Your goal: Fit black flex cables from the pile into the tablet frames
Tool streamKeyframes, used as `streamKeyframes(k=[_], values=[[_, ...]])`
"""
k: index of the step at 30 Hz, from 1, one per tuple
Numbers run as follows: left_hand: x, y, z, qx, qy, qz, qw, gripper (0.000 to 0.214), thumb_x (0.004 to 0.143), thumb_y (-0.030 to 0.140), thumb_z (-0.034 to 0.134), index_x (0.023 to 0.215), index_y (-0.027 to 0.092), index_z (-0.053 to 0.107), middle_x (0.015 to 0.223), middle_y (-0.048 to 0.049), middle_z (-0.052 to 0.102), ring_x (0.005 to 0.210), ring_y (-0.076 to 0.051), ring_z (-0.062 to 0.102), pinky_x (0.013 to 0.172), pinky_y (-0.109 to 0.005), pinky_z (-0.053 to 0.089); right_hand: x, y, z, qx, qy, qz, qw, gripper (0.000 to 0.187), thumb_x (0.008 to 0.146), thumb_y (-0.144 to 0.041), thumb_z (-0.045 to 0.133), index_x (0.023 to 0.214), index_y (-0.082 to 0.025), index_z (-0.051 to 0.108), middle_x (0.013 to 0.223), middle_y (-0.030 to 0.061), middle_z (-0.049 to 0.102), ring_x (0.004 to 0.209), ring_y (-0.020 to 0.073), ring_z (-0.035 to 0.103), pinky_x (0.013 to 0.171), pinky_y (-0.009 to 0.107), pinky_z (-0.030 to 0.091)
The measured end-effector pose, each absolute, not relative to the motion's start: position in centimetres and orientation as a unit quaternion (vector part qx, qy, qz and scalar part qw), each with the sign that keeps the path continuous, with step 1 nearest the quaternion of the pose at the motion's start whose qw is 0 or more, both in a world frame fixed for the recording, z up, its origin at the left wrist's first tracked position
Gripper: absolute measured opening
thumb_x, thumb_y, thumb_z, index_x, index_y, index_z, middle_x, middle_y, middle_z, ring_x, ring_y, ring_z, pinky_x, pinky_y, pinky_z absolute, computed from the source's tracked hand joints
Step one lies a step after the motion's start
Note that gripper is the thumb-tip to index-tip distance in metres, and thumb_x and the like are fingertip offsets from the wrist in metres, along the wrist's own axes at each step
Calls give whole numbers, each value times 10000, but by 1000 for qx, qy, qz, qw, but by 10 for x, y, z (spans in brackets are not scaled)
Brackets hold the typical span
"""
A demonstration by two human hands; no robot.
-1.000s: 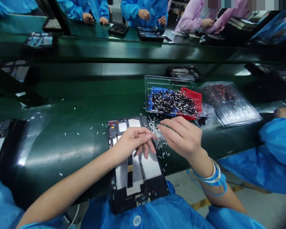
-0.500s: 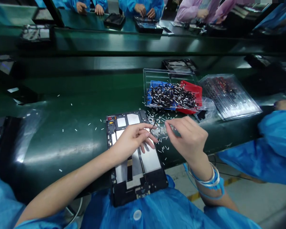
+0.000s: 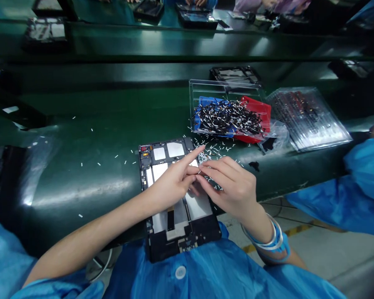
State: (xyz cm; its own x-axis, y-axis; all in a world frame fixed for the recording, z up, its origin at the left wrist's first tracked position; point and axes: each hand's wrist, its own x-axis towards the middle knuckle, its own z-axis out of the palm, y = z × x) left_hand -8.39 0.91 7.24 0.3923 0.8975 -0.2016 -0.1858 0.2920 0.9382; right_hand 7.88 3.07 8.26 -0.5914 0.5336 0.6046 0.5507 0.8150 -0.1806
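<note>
Over an opened tablet [image 3: 199, 205] with bare silver battery panels, my two hands meet fingertip to fingertip. My left hand [image 3: 174, 178] has its index finger stretched out, while thumb and another finger are pinched together. From the right, my right hand [image 3: 233, 182] pinches at the same spot. A tiny whitish bit shows between the fingertips, too small to name. Beneath and beyond the hands, small white slips [image 3: 205, 155] lie scattered on the bench. The tablet's lower end rests by my blue smock [image 3: 162, 278]. A wrist strap [image 3: 276, 236] circles my right wrist.
A clear tray [image 3: 193, 89] holds many small black-and-white strips over blue and red pieces. Beside it are stacked clear trays [image 3: 327, 124] and a black scrap [image 3: 254, 165]. Another opened device [image 3: 235, 74] sits behind. A co-worker's blue sleeve [image 3: 366, 170] is at right; co-workers' hands show across the bench.
My right hand has moved left to meet my left hand's fingertips. My left fingers, spread before, are now pinched with the index raised. The view has tilted slightly downward.
</note>
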Motion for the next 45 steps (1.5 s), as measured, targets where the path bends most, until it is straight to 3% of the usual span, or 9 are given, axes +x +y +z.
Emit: streamKeyframes(k=[5, 12, 18, 21, 24, 27, 30, 38, 45], values=[[-83, 9, 72, 450, 399, 383, 702, 718, 855, 65, 465, 1515, 222, 228, 836, -39, 698, 719, -149, 671, 625, -241, 575, 83, 32, 84, -318, -893, -57, 314, 121, 813, -117, 578, 780, -188, 670, 770, 37, 727, 686, 169, 623, 588, 295, 498], [-83, 12, 69, 395, 395, 383, 736, 795, 846, 32, 472, 1529, 226, 115, 1060, -144, 696, 914, -234, 712, 573, -221, 569, 104, 41, 85, -391, -857, -100, 322, 367, 802, -43, 552, 1086, -239, 676, 911, 59, 711, 788, 198, 617, 663, 334, 506], [-87, 6, 83, 435, 381, 374, 725, 791, 866, 91, 479, 1538, 240, 89, 982, -93, 705, 907, -228, 708, 598, -252, 574, 94, 47, 82, -262, -913, -32, 310, 201, 855, -93, 549, 865, -228, 698, 822, 43, 710, 743, 165, 592, 617, 293, 493], [-106, -9, 104, 509, 450, 383, 626, 610, 878, 174, 533, 1462, 222, 361, 1059, -84, 702, 981, -231, 684, 747, -309, 579, 81, 49, 86, -300, -876, 77, 370, 174, 864, -121, 572, 820, -235, 696, 773, 23, 713, 713, 149, 605, 641, 303, 507], [-131, -39, 107, 540, 571, 449, 425, 401, 906, 260, 542, 1306, 238, 557, 1146, -62, 685, 1045, -240, 658, 860, -345, 551, 57, 51, 90, -358, -800, 260, 406, 94, 825, -164, 647, 826, -233, 711, 744, 2, 711, 668, 135, 631, 599, 289, 519], [-150, -73, 84, 497, 676, 498, 220, 349, 919, 258, 529, 1265, 255, 575, 1152, -42, 682, 1066, -234, 643, 873, -361, 542, 28, 50, 87, -351, -737, 463, 345, 36, 766, -187, 699, 795, -197, 717, 739, 10, 721, 630, 129, 649, 543, 259, 525], [-159, -101, 50, 536, 691, 468, 126, 332, 901, 168, 532, 1217, 245, 596, 1151, -41, 681, 1064, -217, 640, 898, -364, 526, 4, 45, 80, -331, -698, 583, 252, 35, 737, -182, 709, 771, -175, 713, 740, 17, 728, 610, 112, 647, 539, 236, 528], [-159, -117, 24, 699, 579, 402, 119, 462, 851, 155, 557, 1310, 153, 504, 1271, -177, 599, 1156, -274, 591, 936, -420, 523, -5, 24, 70, -380, -726, 539, 195, 95, 742, -158, 691, 828, -180, 724, 656, -18, 681, 536, 74, 581, 467, 187, 457], [-159, -114, 16, 731, 546, 402, 80, 336, 884, 178, 520, 1192, 55, 573, 1218, -232, 582, 1115, -314, 575, 884, -456, 538, -5, 15, 70, -407, -762, 463, 198, 109, 778, -183, 659, 873, -181, 714, 672, -16, 662, 541, 72, 550, 466, 196, 414]])
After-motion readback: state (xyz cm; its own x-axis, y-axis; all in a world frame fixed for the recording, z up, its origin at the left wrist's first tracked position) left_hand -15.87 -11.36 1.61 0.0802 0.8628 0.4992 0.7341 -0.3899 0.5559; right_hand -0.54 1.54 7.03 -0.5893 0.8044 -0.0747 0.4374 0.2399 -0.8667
